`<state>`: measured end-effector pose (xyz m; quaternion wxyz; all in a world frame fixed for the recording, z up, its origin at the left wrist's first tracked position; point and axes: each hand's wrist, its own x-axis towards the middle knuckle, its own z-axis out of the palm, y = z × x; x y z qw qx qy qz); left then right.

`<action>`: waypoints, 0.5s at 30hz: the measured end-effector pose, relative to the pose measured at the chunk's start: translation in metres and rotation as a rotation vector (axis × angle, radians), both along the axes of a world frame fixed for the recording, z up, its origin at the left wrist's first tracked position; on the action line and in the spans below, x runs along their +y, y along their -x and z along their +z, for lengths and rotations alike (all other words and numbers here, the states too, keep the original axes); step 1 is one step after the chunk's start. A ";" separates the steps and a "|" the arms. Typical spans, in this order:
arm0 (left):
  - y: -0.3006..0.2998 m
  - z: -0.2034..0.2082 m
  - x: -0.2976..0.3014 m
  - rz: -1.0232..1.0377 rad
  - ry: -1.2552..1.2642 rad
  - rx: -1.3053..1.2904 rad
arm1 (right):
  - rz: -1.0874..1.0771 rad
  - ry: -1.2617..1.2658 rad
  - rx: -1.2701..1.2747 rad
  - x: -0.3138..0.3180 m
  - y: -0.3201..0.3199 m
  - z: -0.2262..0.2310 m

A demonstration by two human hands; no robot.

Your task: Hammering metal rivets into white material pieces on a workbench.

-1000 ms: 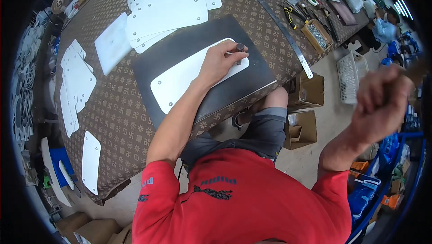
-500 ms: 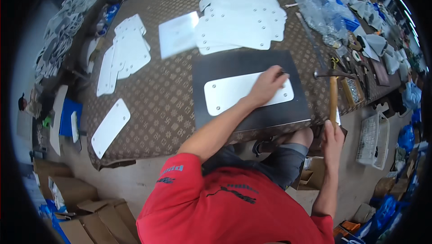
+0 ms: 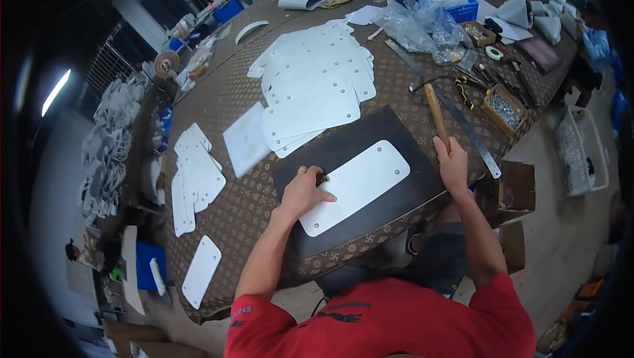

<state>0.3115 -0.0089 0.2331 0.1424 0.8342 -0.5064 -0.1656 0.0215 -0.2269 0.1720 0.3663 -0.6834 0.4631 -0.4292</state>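
Note:
My left hand is closed at the left end of a white rounded panel with metal fasteners near its corners. Its thumb lies on the panel's face, and a small dark piece shows at the curled fingers, mostly hidden. Under the panel is a dark flat mat at the table's front edge. My right hand grips the wooden handle of a hammer, held upright to the right of the mat and apart from the panel.
Beyond the mat spreads a pile of white panels, beside a translucent sheet. More panels overlap at the left, with a single one nearer. At right are a metal ruler, pliers and a box of small metal parts.
My left hand has gone from the panel's right end to its left end. The hammer stays in my right hand, now nearer the mat. The whole view has turned and shifted.

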 end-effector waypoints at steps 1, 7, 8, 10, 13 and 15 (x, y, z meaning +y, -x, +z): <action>-0.004 0.004 -0.005 -0.002 -0.006 -0.013 | -0.008 -0.012 0.019 -0.002 0.000 0.001; -0.076 0.036 -0.048 0.028 0.072 -0.282 | 0.053 -0.080 -0.057 -0.002 -0.008 -0.002; -0.092 0.046 -0.056 0.045 0.165 -0.381 | 0.041 -0.043 -0.081 -0.005 -0.007 -0.009; -0.113 0.056 -0.070 0.116 0.368 -0.539 | 0.047 -0.034 -0.134 -0.011 -0.003 -0.025; -0.137 0.059 -0.055 0.244 0.459 -0.510 | 0.081 -0.227 -0.199 -0.006 0.000 -0.024; -0.145 0.058 -0.027 0.359 0.328 -0.480 | 0.097 -0.318 -0.281 -0.003 0.002 -0.018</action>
